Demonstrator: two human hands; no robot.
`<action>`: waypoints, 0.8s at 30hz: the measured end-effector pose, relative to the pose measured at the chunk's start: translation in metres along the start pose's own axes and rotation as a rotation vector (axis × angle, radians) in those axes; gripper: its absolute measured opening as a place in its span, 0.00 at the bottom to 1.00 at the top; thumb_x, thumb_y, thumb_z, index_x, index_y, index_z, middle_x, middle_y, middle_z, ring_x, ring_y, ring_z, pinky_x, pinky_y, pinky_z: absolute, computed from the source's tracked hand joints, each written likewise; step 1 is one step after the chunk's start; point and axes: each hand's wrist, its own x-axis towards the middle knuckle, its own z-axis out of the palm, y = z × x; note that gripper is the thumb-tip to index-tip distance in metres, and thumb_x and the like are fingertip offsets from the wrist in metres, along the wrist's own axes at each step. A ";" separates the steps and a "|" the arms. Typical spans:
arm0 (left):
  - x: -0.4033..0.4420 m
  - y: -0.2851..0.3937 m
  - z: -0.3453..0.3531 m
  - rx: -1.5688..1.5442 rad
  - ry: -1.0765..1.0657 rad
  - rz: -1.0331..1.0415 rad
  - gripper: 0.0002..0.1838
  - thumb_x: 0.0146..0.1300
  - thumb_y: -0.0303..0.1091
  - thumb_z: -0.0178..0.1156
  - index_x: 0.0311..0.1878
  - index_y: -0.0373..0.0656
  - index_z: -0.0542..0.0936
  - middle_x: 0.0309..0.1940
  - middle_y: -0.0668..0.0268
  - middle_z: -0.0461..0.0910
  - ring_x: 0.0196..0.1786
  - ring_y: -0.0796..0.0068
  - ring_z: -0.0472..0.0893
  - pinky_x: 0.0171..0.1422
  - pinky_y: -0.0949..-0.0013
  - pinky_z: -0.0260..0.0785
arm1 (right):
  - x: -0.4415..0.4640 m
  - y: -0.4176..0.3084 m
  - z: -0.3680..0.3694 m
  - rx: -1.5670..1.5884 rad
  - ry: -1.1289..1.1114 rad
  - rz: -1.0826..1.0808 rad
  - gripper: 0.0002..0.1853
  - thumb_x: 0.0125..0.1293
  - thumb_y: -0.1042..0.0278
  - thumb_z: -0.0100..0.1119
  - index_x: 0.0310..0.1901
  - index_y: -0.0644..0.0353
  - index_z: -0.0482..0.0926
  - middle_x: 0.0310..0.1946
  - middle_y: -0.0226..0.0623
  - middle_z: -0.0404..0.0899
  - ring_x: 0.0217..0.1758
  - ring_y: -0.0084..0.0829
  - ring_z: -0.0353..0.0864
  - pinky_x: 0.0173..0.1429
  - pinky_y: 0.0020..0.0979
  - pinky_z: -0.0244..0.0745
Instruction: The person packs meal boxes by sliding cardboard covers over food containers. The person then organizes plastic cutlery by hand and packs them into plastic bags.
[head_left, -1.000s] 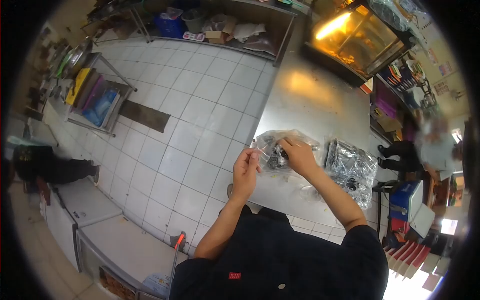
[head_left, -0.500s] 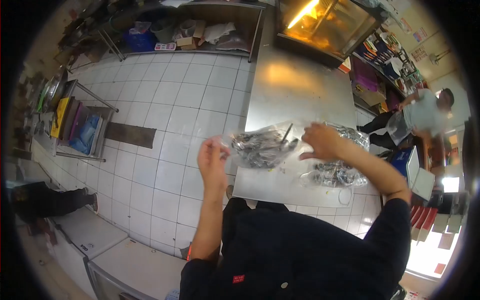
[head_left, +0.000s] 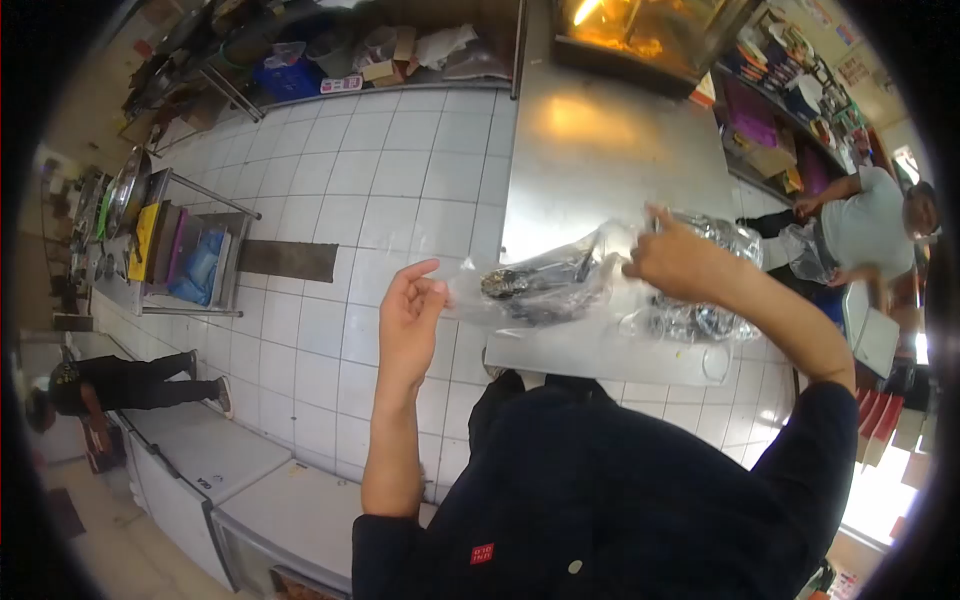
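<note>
A clear plastic bag (head_left: 545, 290) with dark and silvery items inside is stretched between my hands above the metal table (head_left: 600, 360). My left hand (head_left: 412, 305) pinches its left end, past the table's left edge. At its right end, my right hand (head_left: 675, 260) has the thumb side against the plastic; what its fingers grip is unclear. More clear bags of shiny items (head_left: 700, 320) lie under and beside my right forearm. The items in the bags are too blurred to name.
A lit glass display case (head_left: 640, 45) stands on the table's far end. One person (head_left: 870, 225) is at the right holding a clear bag, another (head_left: 130, 385) at the far left. A rack with trays (head_left: 190, 260) and white freezers (head_left: 200, 470) are on the left.
The bag between my hands has been lifted and pulled out sideways. My hands have moved apart, the left one leftward and the right one rightward. The person at the far left has shifted.
</note>
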 end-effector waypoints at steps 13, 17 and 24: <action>-0.041 -0.010 0.008 -0.080 0.075 0.085 0.19 0.73 0.24 0.61 0.65 0.36 0.75 0.45 0.69 0.76 0.43 0.82 0.75 0.50 0.74 0.71 | 0.026 -0.021 0.015 1.260 0.484 -0.185 0.08 0.67 0.84 0.52 0.32 0.59 0.74 0.52 0.41 0.82 0.50 0.36 0.84 0.57 0.42 0.80; -0.051 -0.011 0.010 -0.118 -0.021 0.056 0.21 0.70 0.19 0.64 0.65 0.35 0.75 0.49 0.67 0.76 0.45 0.84 0.75 0.54 0.77 0.69 | 0.062 -0.061 0.072 2.175 0.851 -0.060 0.08 0.73 0.74 0.47 0.33 0.57 0.71 0.31 0.32 0.76 0.36 0.25 0.73 0.51 0.35 0.76; -0.034 -0.183 -0.048 -0.053 0.425 -0.008 0.38 0.80 0.61 0.44 0.80 0.42 0.62 0.75 0.53 0.68 0.81 0.59 0.63 0.83 0.46 0.51 | 0.063 -0.045 0.143 1.812 1.030 0.746 0.35 0.81 0.34 0.44 0.64 0.64 0.77 0.66 0.43 0.77 0.74 0.36 0.71 0.80 0.41 0.60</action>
